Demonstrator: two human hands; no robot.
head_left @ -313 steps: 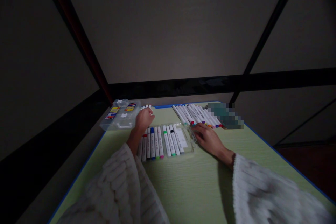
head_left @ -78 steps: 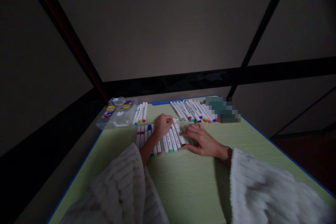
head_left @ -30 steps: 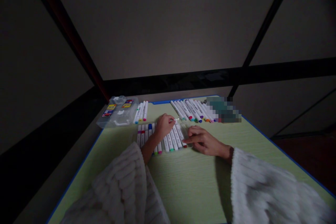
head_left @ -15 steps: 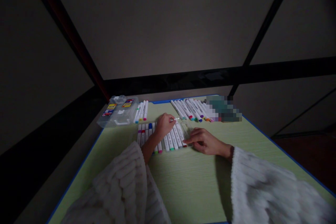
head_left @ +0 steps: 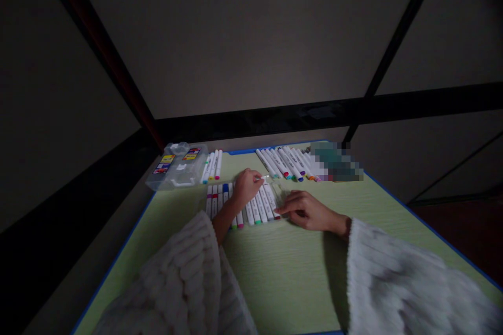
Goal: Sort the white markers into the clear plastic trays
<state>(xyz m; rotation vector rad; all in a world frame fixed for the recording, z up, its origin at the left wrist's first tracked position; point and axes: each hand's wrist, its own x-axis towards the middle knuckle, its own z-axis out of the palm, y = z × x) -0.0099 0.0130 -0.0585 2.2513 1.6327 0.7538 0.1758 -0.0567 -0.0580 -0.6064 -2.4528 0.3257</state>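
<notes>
Several white markers (head_left: 259, 205) with coloured ends lie side by side in a clear plastic tray (head_left: 281, 194) in the middle of the table. Across this row reaches my left hand (head_left: 247, 187), hiding part of it. Its fingers are pinched together at the far end of the rightmost markers, by the tray's far edge; what lies between the fingertips is too small to make out. My right hand (head_left: 308, 210) is beside the tray's right side, fingers curled. Its fingertips touch the near, dark red end of the rightmost marker (head_left: 271, 200).
At the back left lies a clear plastic case (head_left: 188, 172) with a handle and colourful labels. A few markers (head_left: 212, 166) lie next to it. A larger group of loose markers (head_left: 288, 163) lies at the back right, beside a blurred-out item (head_left: 336, 162). The table (head_left: 291, 277) has blue edges.
Both hands stay in nearly the same place on the row of markers. Only a slight shift of the whole view shows.
</notes>
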